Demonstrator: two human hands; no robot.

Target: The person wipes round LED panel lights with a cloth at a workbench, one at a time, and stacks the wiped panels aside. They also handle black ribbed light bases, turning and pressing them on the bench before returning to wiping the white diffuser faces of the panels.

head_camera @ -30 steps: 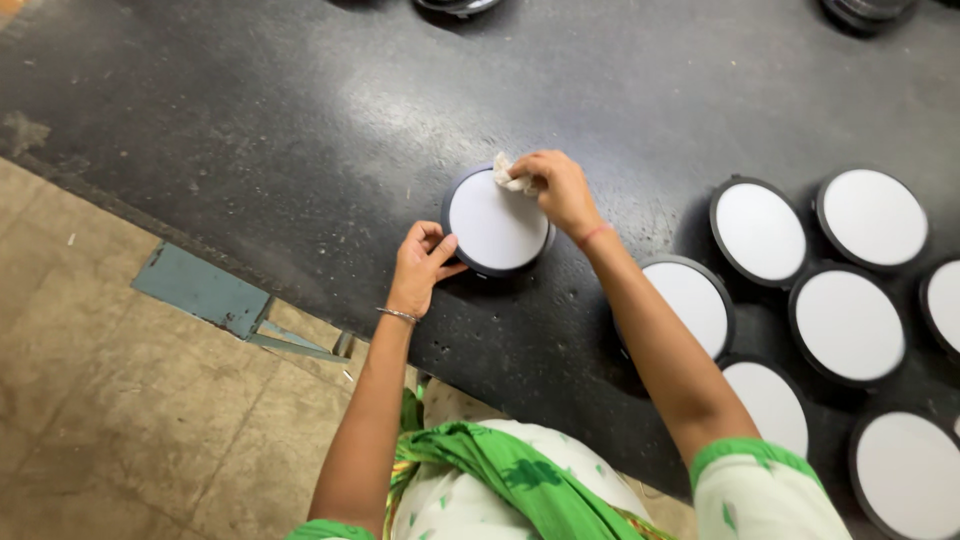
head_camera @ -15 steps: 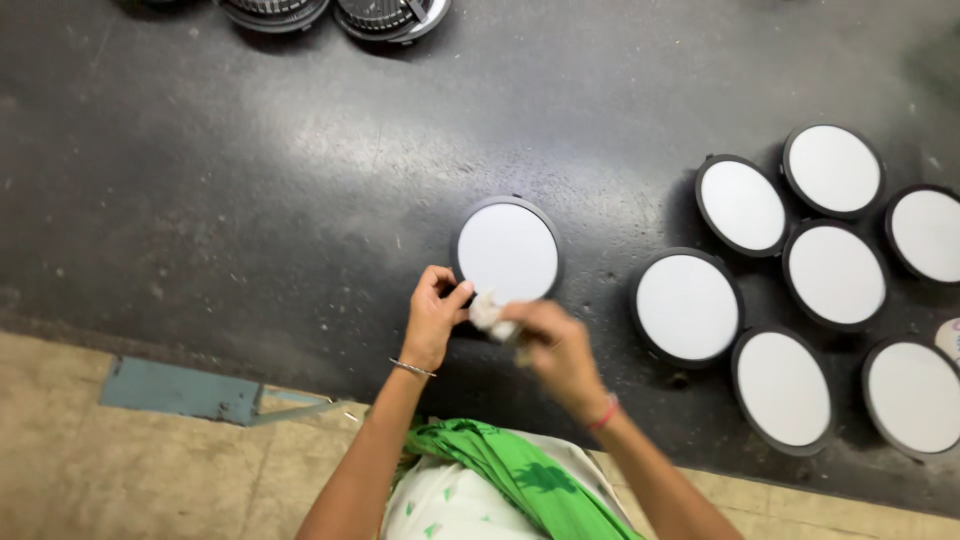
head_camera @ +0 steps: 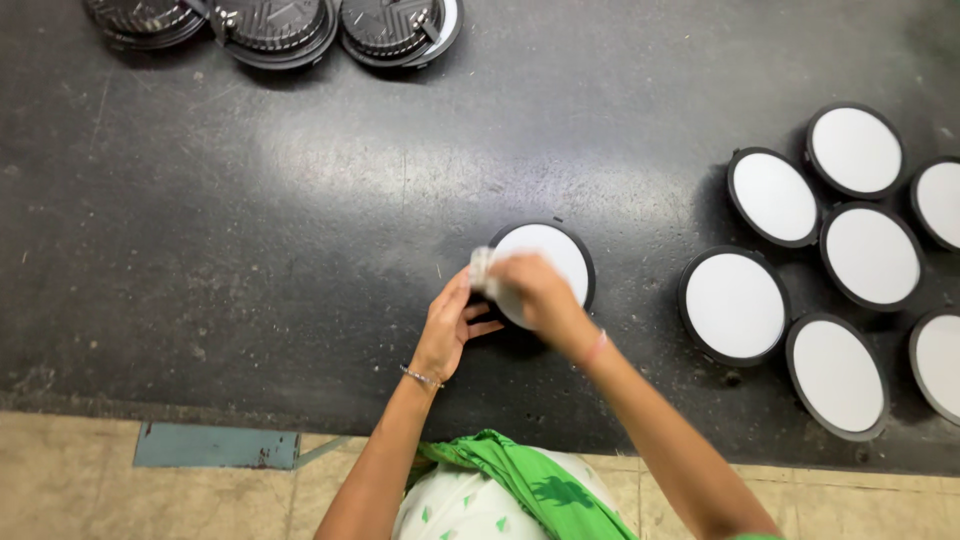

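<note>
A round lamp panel [head_camera: 553,258] with a white face and black rim lies on the dark table [head_camera: 300,200]. My left hand [head_camera: 453,325] grips its lower left edge. My right hand [head_camera: 530,290] rests on the panel's white face and is closed on a small white cloth [head_camera: 481,268] at the panel's left side. A thin bracelet is on my left wrist and a pink band on my right wrist.
Several finished white-faced round panels [head_camera: 735,303] lie face up at the right. Three black panels lie face down at the top left [head_camera: 270,25]. The table's near edge runs above a tiled floor with a blue-grey patch [head_camera: 215,447].
My right hand with the cloth has moved from the panel's upper edge round to its lower left side. The view has shifted, with the panel now nearer the middle.
</note>
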